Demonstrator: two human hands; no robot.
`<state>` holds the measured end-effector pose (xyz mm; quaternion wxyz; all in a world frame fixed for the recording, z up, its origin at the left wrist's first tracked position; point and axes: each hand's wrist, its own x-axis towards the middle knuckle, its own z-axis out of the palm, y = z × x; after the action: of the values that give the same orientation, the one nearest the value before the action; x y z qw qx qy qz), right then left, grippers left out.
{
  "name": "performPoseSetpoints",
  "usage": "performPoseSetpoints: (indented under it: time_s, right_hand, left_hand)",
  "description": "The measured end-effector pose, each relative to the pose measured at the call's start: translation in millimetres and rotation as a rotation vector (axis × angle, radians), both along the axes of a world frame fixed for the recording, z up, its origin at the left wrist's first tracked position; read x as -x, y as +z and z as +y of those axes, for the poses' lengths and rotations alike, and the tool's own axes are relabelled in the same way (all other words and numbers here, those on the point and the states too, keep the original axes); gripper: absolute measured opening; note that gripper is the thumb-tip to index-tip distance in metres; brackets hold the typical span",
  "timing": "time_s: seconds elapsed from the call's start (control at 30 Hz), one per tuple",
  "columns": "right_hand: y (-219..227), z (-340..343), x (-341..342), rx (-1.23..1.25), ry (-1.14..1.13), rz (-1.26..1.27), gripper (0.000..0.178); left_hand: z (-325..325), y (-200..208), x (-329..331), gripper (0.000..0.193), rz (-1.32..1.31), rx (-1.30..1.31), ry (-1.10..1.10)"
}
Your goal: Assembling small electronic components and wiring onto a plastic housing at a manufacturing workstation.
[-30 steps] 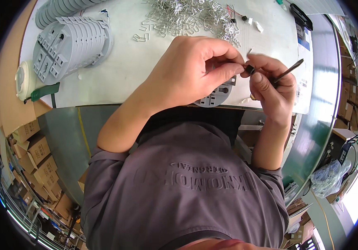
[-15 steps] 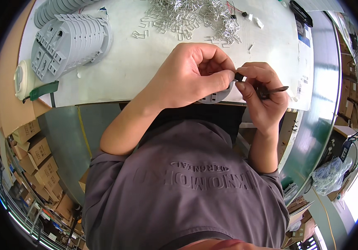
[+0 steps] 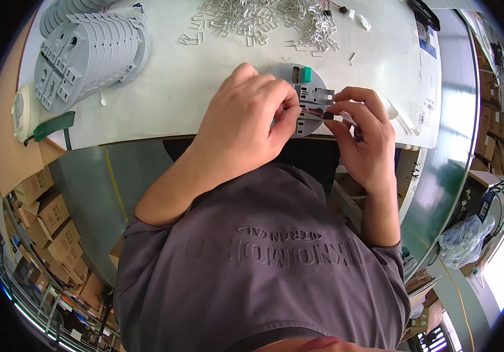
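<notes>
A round grey plastic base (image 3: 287,71) with moulded slots lies near the table's front edge, under and between my hands. A small green block (image 3: 306,75) sits on its far part. My left hand (image 3: 249,114) is closed in a pinch over the base, at the end of thin red and black wires (image 3: 312,111). Those wires run right to a small black part (image 3: 327,115), held between thumb and fingers of my right hand (image 3: 364,129). Something dark shows in the right palm, too hidden to name. My left hand covers the base's left side.
A heap of bent metal clips (image 3: 252,17) lies at the far middle. Stacked grey round bases (image 3: 90,58) stand at the far left, near a green-handled object (image 3: 53,127). White scraps (image 3: 363,22) and a black object (image 3: 423,14) lie far right.
My left hand has moved left and the right hand slightly down, opening a gap. The base and green block now show between them, with the wires stretched across.
</notes>
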<state>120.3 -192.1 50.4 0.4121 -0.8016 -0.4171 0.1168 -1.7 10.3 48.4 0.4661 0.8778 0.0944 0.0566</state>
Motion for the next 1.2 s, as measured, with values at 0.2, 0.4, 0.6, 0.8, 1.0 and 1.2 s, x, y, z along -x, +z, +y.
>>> performPoseSetpoints:
  time_s: [0.2,0.4,0.6,0.8,1.0,1.2]
  right_hand:
    - [3,6,-2,0.2,0.042,-0.179,0.021]
    - [5,8,-8,0.217,0.05,-0.082,0.018]
    - [5,8,-7,0.166,0.028,0.037,0.016]
    - [10,11,3,0.252,0.069,-0.214,0.016]
    - [7,16,21,0.344,0.12,-0.63,0.021]
    - [-20,1,33,0.312,0.133,-0.778,0.023]
  left_hand:
    - [-9,-20,1,0.01,-0.16,-0.309,0.073]
    - [-9,-29,3,0.011,-0.231,-0.122,0.084]
    - [-7,-29,8,0.009,-0.164,0.074,0.074]
    - [-4,-35,10,0.028,-0.227,-0.092,0.026]
    - [2,-43,10,0.068,-0.239,-0.135,0.015]
    - [1,-35,2,0.089,-0.23,-0.195,0.0]
